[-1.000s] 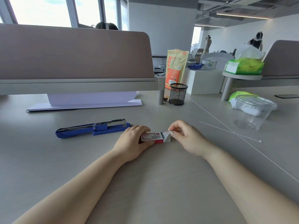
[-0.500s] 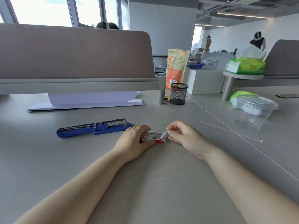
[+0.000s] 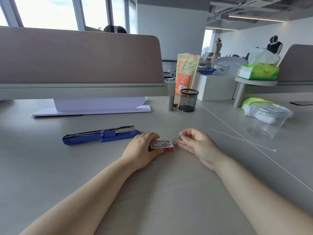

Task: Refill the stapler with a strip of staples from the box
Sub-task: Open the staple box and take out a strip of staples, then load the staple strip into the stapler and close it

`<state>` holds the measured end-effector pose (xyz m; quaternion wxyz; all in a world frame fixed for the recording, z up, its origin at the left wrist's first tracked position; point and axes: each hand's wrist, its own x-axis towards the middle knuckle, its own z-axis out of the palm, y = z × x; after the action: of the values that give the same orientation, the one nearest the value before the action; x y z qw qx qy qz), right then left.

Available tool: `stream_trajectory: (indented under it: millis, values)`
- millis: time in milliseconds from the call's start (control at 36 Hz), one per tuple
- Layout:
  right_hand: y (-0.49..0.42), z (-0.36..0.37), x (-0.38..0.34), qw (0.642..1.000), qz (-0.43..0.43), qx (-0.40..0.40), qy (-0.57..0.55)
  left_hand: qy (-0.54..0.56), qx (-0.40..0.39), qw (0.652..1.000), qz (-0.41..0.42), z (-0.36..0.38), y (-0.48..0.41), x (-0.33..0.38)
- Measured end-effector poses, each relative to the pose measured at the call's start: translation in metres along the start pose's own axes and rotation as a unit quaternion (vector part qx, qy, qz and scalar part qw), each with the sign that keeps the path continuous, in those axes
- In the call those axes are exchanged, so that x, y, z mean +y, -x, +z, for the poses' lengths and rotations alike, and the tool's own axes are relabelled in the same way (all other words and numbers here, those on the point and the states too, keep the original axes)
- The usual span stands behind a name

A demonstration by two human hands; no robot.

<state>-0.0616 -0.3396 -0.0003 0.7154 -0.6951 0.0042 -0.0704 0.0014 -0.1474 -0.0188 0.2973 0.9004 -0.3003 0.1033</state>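
The right hand's fingers [image 3: 183,136] pinch a thin grey piece [image 3: 176,138] at the open end of the staple box [image 3: 162,145]; whether it is the end flap or a strip of staples coming out is too small to tell. The right hand [image 3: 197,145] sits just beside that end, so a pull would run straight along the box's length. The left hand [image 3: 143,149] clamps the box from its far side, fingers closed over top and edge, pressing it to the counter [image 3: 169,192], probably so it does not slide with the pull. The blue stapler [image 3: 100,136] lies near the left hand, opened out flat with its metal rail upward, apparently ready to receive a strip. A mesh pen cup [image 3: 188,100] and a clear tub [image 3: 267,118] stand well apart, out of the way.
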Motion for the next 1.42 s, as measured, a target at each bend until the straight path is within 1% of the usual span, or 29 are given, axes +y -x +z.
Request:
stream_trajectory:
  millis: [83,139,250,306,361,417,500,556,639,722,778,861,944,1083,1194,1306,1417]
  values:
    - [-0.001,-0.003,0.000,0.998,-0.023,0.048,0.026,0.014,0.003,1.000,0.004,-0.001,0.000,-0.002]
    - [-0.001,-0.004,0.000,0.996,-0.032,0.074,0.039,0.031,0.019,0.999,-0.009,-0.007,0.001,-0.002]
    - [-0.001,0.001,-0.004,0.990,-0.058,0.110,0.063,0.019,0.092,0.995,-0.023,-0.032,0.000,-0.008]
    - [-0.002,0.010,-0.008,0.987,-0.077,0.122,0.066,-0.019,0.126,0.991,-0.038,-0.048,0.003,-0.017]
    - [-0.002,0.024,-0.011,0.986,-0.088,0.124,0.066,-0.096,0.139,0.984,-0.059,-0.062,0.010,-0.035]
    - [-0.003,0.042,-0.012,0.986,-0.096,0.118,0.072,-0.170,0.137,0.972,-0.085,-0.071,0.021,-0.057]
    - [-0.008,0.077,-0.010,0.987,-0.102,0.101,0.073,-0.204,0.119,0.964,-0.125,-0.078,0.037,-0.088]
    - [-0.013,0.103,-0.009,0.988,-0.098,0.105,0.047,-0.198,0.095,0.966,-0.139,-0.078,0.042,-0.101]
    - [-0.019,0.142,-0.005,0.992,-0.078,0.103,0.011,-0.179,0.087,0.970,-0.141,-0.083,0.039,-0.109]
    - [-0.024,0.170,0.001,0.993,-0.066,0.100,0.020,-0.189,0.087,0.968,-0.139,-0.088,0.038,-0.110]
    - [-0.028,0.179,0.004,0.992,-0.076,0.099,0.035,-0.190,0.109,0.966,-0.134,-0.088,0.041,-0.111]
    - [-0.032,0.178,0.009,0.983,-0.126,0.097,0.087,-0.149,0.154,0.969,-0.120,-0.091,0.044,-0.116]
    - [-0.033,0.173,0.011,0.982,-0.151,0.085,0.069,-0.116,0.150,0.976,-0.107,-0.097,0.048,-0.123]
    - [-0.034,0.172,0.013,0.987,-0.141,0.080,0.013,-0.094,0.151,0.979,-0.098,-0.100,0.046,-0.124]
    - [-0.037,0.169,0.013,0.987,-0.139,0.078,-0.009,-0.087,0.149,0.981,-0.093,-0.100,0.046,-0.123]
    - [-0.039,0.164,0.010,0.985,-0.149,0.085,0.001,-0.079,0.144,0.982,-0.088,-0.100,0.048,-0.122]
    - [-0.040,0.158,0.008,0.983,-0.151,0.099,0.037,-0.072,0.142,0.984,-0.085,-0.101,0.048,-0.121]
